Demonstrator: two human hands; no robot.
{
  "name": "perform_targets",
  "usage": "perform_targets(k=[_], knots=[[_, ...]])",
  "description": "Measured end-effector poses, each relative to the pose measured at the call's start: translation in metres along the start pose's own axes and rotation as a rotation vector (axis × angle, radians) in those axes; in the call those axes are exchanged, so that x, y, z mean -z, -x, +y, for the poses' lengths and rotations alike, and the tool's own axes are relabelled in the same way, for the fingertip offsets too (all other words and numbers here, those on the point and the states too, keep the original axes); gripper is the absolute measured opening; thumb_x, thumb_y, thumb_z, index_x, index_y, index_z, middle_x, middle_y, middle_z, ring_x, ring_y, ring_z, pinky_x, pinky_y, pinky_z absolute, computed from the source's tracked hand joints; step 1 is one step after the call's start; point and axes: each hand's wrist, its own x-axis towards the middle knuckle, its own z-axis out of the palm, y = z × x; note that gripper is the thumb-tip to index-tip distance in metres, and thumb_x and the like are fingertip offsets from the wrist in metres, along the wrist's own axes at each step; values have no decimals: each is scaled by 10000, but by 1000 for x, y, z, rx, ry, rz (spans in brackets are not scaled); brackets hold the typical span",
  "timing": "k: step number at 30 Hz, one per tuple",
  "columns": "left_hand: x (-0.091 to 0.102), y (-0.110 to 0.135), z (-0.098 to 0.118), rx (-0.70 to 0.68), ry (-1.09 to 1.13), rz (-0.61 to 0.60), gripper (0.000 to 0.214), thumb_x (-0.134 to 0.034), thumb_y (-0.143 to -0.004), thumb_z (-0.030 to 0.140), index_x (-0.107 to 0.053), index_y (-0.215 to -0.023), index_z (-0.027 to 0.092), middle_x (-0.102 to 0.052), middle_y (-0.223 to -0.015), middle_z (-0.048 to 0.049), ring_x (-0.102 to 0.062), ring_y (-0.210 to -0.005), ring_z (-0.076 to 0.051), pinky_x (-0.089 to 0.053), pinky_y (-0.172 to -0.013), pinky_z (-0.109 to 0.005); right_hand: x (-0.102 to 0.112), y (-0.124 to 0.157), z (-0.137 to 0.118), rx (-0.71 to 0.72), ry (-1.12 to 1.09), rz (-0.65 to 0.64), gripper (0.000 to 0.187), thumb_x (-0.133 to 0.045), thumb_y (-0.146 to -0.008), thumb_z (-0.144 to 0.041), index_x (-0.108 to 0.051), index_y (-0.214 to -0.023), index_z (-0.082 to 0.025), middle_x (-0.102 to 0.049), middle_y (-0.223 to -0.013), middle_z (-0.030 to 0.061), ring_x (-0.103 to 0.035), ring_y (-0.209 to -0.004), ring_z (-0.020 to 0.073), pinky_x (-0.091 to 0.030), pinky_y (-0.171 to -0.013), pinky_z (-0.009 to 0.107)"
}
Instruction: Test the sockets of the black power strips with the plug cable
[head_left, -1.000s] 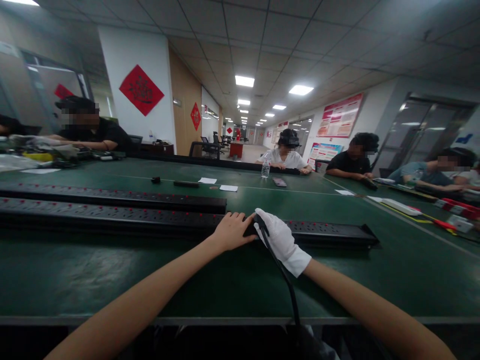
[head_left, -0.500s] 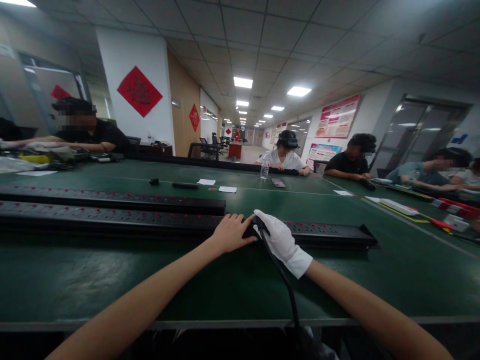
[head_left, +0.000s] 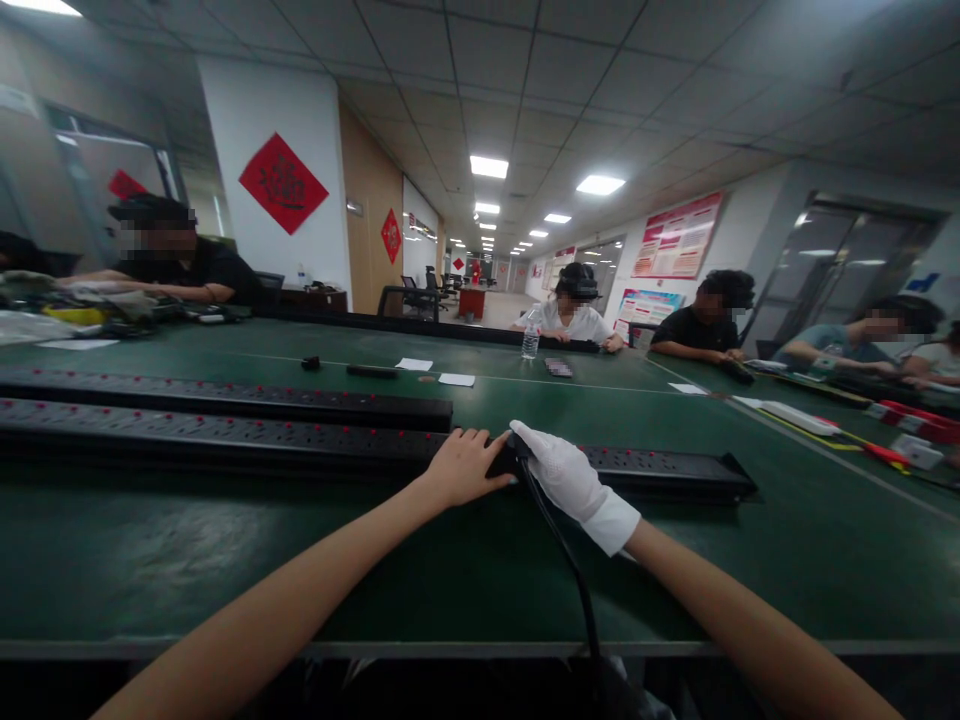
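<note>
Right hand [head_left: 574, 480], gloved, fingers clamped on the black plug [head_left: 516, 442] above the near power strip [head_left: 300, 438]; left hand [head_left: 463, 468], bare, lies over that strip, thumb apart from fingers. Both 2 hands nearly meet; cable [head_left: 571, 560] trails down past the table edge [head_left: 450, 649].

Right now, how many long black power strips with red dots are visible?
2: front strip, under the bare left hand; rear strip, behind it. Others may be hidden.

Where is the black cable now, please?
In the head view, right of centre, the black cable runs from the gloved right hand past the near edge of the green table.
</note>
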Motion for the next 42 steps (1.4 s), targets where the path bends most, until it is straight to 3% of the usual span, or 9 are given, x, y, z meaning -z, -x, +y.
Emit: perform_targets(k=[42], knots=[[0,0,-1,-2,2,-5,695,-267,-809,651,-316,-1323,187,-562,-1052,-122,-516,-971,-268,-352,-819,-388,1,1,5,-74,-157,-16,500,-440,-834,-158,-366,-1318,-262,-506,-1264,26,-485,-1142,157,-410,-982,339]])
